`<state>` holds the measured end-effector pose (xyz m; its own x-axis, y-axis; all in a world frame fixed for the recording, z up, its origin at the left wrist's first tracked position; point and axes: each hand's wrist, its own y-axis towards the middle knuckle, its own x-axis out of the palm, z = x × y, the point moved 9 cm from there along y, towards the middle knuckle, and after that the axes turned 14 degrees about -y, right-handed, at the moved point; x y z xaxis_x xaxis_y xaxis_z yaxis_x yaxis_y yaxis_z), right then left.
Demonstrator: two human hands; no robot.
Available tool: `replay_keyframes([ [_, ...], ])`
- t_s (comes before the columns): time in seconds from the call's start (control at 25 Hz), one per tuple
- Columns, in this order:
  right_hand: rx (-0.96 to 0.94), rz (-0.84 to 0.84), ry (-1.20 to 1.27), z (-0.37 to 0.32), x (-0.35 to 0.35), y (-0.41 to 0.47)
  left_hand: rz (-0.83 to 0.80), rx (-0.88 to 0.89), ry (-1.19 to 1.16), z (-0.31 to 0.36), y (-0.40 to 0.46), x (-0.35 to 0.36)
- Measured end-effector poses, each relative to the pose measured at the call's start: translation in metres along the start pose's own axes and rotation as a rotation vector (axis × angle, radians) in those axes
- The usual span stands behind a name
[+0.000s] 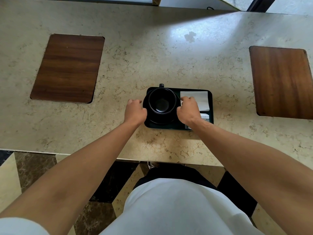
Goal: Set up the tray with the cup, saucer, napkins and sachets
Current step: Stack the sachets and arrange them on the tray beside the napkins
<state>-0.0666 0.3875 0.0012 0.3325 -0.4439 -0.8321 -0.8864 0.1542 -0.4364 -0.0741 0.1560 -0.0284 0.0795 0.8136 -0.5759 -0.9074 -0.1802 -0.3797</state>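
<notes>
A dark rectangular tray (pixel 166 127) lies on the marble counter near its front edge. On the tray's left half stands a black cup (pixel 162 102), empty and upright on a black saucer (pixel 160 122), with its handle pointing away from me. A folded white napkin (pixel 200 99) fills the tray's far right corner. Sachets (pixel 205 117) lie below the napkin, partly hidden by my right wrist. My left hand (pixel 134 111) grips the saucer's left rim, fingers curled. My right hand (pixel 188 111) grips the saucer's right rim, its fingers over the napkin's edge.
Two dark wooden panels sit flush in the counter, one at the far left (pixel 67 68) and one at the far right (pixel 281 82). A small wet mark (pixel 190 37) shows further back. The counter's front edge (pixel 118 156) runs just in front of my body.
</notes>
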Motion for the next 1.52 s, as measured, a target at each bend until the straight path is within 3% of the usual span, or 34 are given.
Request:
replay_keyframes([
  [0.56, 0.005, 0.027, 0.036, 0.005, 0.001, -0.006, -0.021, 0.033, 0.024, 0.006, 0.010, 0.000],
  [0.64, -0.033, 0.063, 0.062, 0.000, -0.004, -0.006, -0.001, 0.079, -0.017, 0.010, 0.006, -0.003],
  [0.8, -0.139, 0.098, 0.035, -0.013, -0.008, -0.006, -0.111, 0.231, 0.005, 0.027, -0.005, 0.008],
  [1.08, -0.148, 0.103, 0.084, -0.013, -0.008, -0.002, -0.103, 0.280, 0.052, 0.038, -0.012, 0.007],
  [1.36, -0.126, 0.135, 0.110, -0.003, -0.008, -0.001, -0.086, 0.190, 0.020, 0.031, -0.006, 0.005],
  [1.52, -0.076, 0.138, 0.117, 0.013, -0.014, 0.003, 0.029, 0.110, -0.088, 0.033, 0.001, -0.011],
])
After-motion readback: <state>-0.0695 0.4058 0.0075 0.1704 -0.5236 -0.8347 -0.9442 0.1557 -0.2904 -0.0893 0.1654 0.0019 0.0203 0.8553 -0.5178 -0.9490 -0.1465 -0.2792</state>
